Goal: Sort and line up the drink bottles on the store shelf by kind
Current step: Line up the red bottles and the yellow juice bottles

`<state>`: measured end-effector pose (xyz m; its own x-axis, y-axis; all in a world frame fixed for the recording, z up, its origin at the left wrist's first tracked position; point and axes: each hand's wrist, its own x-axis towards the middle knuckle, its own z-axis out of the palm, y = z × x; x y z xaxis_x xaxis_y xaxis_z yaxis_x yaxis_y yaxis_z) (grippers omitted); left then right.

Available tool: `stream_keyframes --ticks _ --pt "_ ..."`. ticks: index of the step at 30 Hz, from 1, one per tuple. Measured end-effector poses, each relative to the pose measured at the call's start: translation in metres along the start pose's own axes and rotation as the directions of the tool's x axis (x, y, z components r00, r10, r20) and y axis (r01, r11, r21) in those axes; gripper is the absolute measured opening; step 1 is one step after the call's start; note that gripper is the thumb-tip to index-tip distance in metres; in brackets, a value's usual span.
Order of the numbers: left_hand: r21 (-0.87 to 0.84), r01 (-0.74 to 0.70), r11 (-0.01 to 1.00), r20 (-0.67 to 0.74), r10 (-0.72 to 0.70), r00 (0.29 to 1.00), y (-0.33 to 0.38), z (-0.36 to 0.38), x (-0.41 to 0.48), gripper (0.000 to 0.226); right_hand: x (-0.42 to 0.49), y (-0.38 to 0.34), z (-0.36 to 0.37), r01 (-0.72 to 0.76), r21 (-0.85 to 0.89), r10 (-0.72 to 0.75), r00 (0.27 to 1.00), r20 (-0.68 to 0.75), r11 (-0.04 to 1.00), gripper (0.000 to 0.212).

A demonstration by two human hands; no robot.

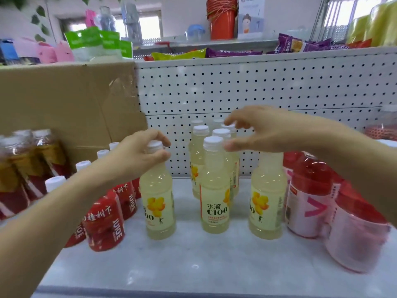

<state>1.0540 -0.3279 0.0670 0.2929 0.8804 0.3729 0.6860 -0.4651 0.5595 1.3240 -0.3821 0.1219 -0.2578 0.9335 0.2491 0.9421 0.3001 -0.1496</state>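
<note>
Several pale yellow C100 lemon bottles with white caps stand on the white shelf. My left hand grips the cap and neck of the left lemon bottle. A front middle lemon bottle heads a cluster of the same bottles behind it. My right hand hovers over that cluster with curved, spread fingers and holds nothing; its thumb is beside the front bottle's cap. The right lemon bottle stands apart, its cap hidden under my right hand.
A row of red juice bottles lines the left side, with wrapped amber bottles beyond them. Pink drink bottles crowd the right. A cardboard sheet and white pegboard close the back. Snack packs lie on the shelf above.
</note>
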Motion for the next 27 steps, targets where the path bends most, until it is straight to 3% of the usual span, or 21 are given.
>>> stream_keyframes --ticks 4,13,18,22,24,27 --pt "0.105 -0.049 0.993 0.088 0.04 0.995 0.004 -0.008 0.011 0.019 0.022 -0.031 0.018 0.129 -0.083 -0.118 0.986 0.119 0.988 0.058" --pt "0.251 -0.142 0.958 0.36 0.043 0.932 0.037 -0.014 0.049 0.04 0.039 -0.029 0.016 0.074 -0.025 -0.066 0.972 0.227 0.997 0.042" --pt "0.302 -0.175 0.937 0.341 0.065 0.938 0.051 -0.002 0.09 0.059 0.039 -0.029 0.015 0.043 0.009 -0.044 0.975 0.216 0.999 0.043" --pt "0.371 -0.236 0.898 0.298 0.125 0.946 0.057 0.002 0.087 0.057 0.03 -0.02 0.021 0.024 0.048 -0.03 0.991 0.132 0.999 0.053" --pt "0.333 -0.233 0.914 0.237 0.158 0.958 0.049 -0.003 0.065 0.054 0.026 -0.017 0.03 0.009 0.118 -0.02 0.995 0.093 0.993 0.056" --pt "0.207 -0.153 0.966 0.112 0.132 0.985 0.024 -0.009 0.034 0.042 0.024 -0.018 0.046 -0.037 0.236 0.03 0.999 0.035 0.971 0.043"
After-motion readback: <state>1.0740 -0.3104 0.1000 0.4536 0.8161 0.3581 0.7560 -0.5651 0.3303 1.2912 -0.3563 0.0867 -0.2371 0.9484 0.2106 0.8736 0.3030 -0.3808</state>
